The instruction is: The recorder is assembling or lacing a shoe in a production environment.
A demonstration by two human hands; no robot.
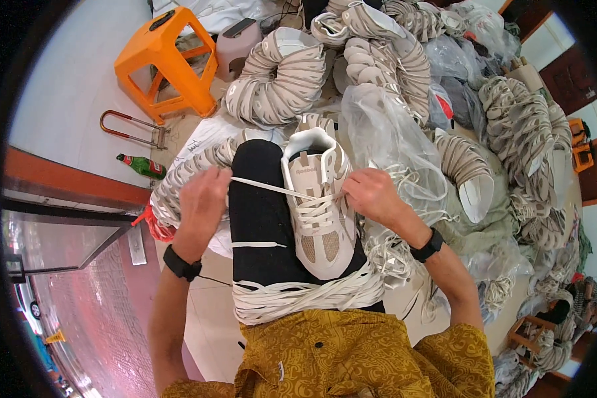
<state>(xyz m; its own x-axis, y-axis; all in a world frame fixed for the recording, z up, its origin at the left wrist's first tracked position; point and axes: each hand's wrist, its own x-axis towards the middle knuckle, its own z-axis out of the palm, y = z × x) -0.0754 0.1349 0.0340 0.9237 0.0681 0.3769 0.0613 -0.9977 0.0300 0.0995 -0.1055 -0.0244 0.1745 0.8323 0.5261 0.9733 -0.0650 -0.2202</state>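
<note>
A beige and white sneaker (324, 252) rests on my lap, toe toward me. Its white shoelace (266, 186) is threaded through the lower eyelets. My left hand (204, 199), off the shoe's left side, pinches one end and stretches it taut. On the other side, close against the shoe, my right hand (374, 195) has its fingers closed on the lace's other part; the fingers hide the exact grip. A thick bundle of loose white laces (305, 300) lies across my thighs. A single strand sits on my dark left trouser leg (259, 219).
Curved stacks of shoe uppers (278, 76) surround me ahead and to the right. A clear plastic bag (388, 126) lies beside the shoe. An orange stool (169, 63) and a green bottle (141, 166) stand or lie at left. Another person (580, 305) is far right.
</note>
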